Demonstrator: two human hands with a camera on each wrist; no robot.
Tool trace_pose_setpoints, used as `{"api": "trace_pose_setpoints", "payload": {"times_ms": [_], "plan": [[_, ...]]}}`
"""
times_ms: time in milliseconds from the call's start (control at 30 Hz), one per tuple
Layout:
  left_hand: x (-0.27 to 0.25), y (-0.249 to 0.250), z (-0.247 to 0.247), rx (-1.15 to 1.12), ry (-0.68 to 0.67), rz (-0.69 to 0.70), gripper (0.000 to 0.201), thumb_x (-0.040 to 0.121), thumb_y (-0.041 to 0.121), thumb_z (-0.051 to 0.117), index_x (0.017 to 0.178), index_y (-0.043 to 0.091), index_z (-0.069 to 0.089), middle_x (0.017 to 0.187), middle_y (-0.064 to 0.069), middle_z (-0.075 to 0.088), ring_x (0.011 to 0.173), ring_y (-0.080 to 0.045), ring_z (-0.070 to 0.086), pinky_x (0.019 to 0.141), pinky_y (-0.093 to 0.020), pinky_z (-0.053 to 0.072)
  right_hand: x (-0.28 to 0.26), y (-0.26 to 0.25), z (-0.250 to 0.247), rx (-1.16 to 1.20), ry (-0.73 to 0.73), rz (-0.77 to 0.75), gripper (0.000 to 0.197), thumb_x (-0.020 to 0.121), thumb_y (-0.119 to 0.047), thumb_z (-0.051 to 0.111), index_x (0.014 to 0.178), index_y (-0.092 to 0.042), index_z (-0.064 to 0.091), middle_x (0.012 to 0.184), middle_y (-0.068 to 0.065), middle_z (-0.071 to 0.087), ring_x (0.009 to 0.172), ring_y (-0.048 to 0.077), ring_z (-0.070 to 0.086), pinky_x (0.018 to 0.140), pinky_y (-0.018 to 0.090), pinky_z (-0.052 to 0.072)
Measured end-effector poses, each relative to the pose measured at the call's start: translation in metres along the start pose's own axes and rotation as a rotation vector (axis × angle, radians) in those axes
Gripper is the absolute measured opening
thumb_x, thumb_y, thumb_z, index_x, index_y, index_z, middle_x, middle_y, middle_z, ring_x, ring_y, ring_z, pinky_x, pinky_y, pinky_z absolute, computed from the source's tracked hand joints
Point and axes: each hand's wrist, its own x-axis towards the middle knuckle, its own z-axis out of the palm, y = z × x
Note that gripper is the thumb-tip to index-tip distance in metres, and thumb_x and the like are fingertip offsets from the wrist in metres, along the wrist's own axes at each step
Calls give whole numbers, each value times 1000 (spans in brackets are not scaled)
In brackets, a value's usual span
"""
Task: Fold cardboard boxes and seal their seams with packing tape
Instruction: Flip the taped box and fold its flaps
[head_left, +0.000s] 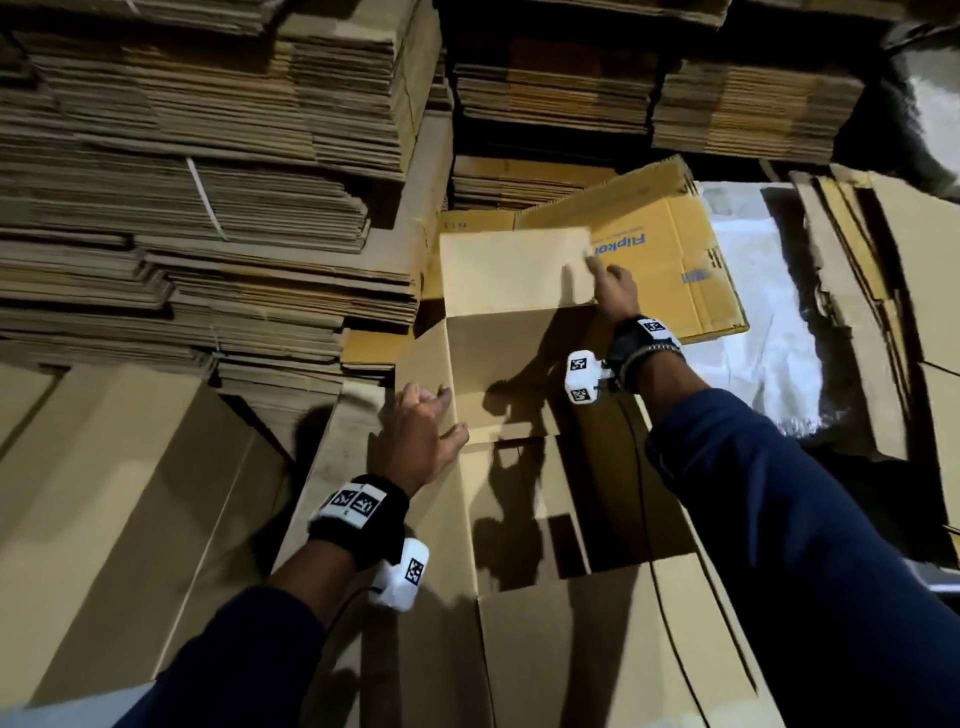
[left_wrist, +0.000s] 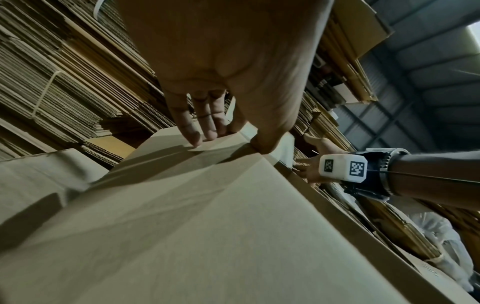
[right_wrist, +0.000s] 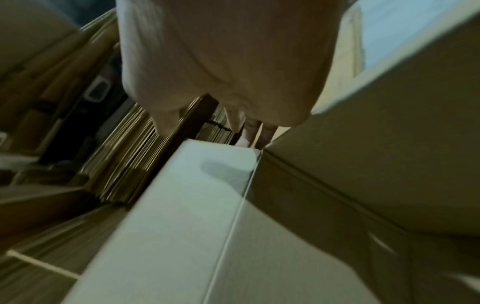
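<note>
My left hand (head_left: 415, 441) pinches the left wall of the open box (head_left: 519, 364), thumb inside. My right hand (head_left: 615, 291) grips its far flap (head_left: 514, 270) at the right edge.

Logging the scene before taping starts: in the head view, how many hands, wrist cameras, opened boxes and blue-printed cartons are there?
Hands: 2, left hand and right hand
Wrist cameras: 2, left wrist camera and right wrist camera
Opened box: 1
Blue-printed carton: 1
Total: 6
</note>
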Motion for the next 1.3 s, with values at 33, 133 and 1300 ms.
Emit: {"api": "trace_pose_setpoints", "payload": {"times_ms": [33, 133, 1300], "plan": [[-1, 1, 0, 1, 10, 8, 63, 88, 46, 71, 142, 15, 63, 108, 3, 45, 104, -25, 56, 86, -45, 58, -1, 5, -5, 107, 15, 37, 91, 80, -81, 62, 140, -14, 57, 120, 6, 65, 111, 28, 63, 98, 41, 49], [-3, 4, 0, -13, 40, 33, 62, 89, 38, 77, 143, 11, 62, 109, -2, 48, 103, -25, 59, 90, -42, 57, -13, 18, -22, 338, -115, 54, 78, 83, -84, 55, 122, -17, 69, 110, 8, 76, 107, 26, 71, 96, 40, 55], [-220, 139, 14, -134, -249, 11, 92, 89, 89, 34, 164, 37, 22, 174, 10, 10, 160, -16, 13, 129, -53, 16, -272, 186, -238, -946, -168, -71, 55, 97, -63, 55, 121, -14, 57, 129, 25, 63, 120, 40, 59, 103, 45, 46]]}}
